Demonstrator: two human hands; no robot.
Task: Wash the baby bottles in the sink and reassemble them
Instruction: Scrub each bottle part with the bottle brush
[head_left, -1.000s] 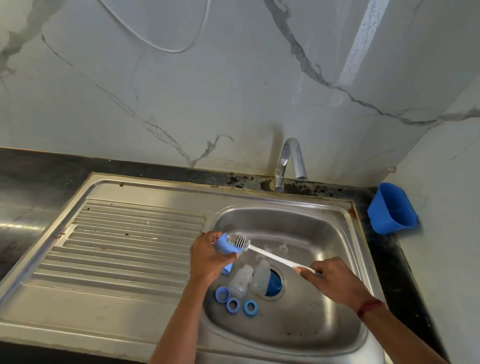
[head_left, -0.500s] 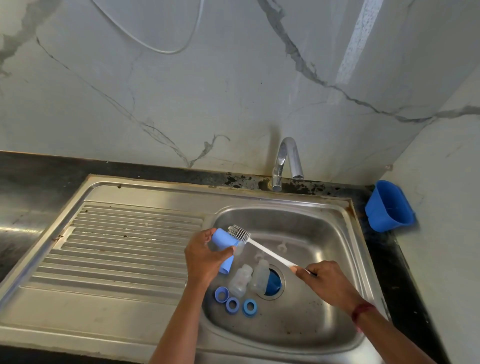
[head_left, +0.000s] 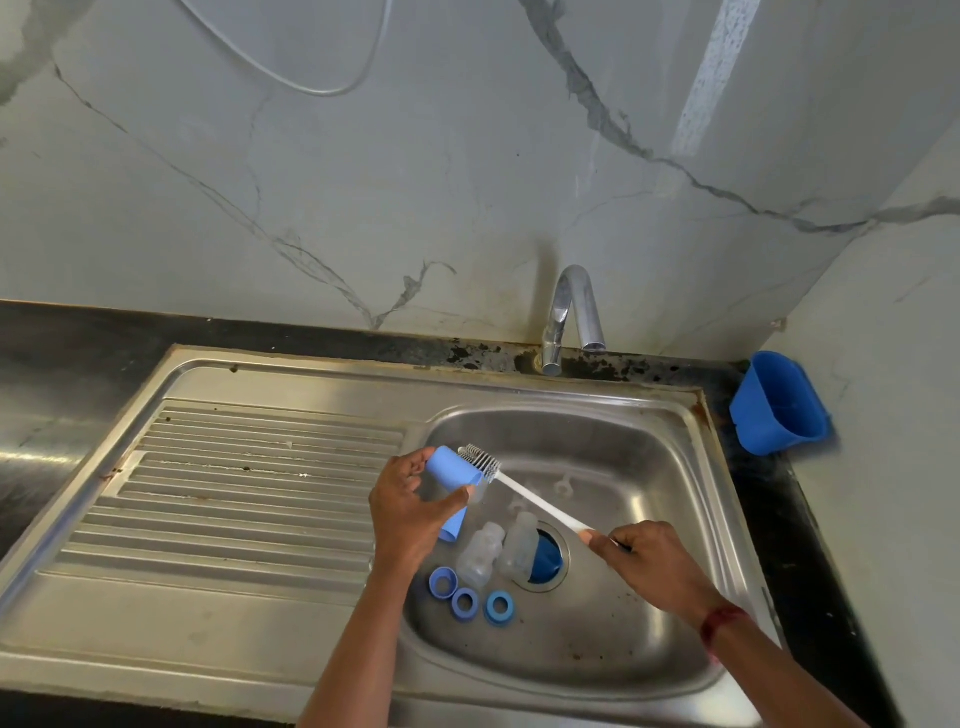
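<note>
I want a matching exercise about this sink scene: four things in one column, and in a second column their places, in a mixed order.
Things
1. blue cap
2. brush
3. blue rings
4. blue container

Places
A. right of the sink, in the corner against the wall
B. held in the left hand
C. on the basin floor, in front of the clear bottles
D. handle held in the right hand

Pairs: 1-B, 2-D, 3-C, 4-A
</note>
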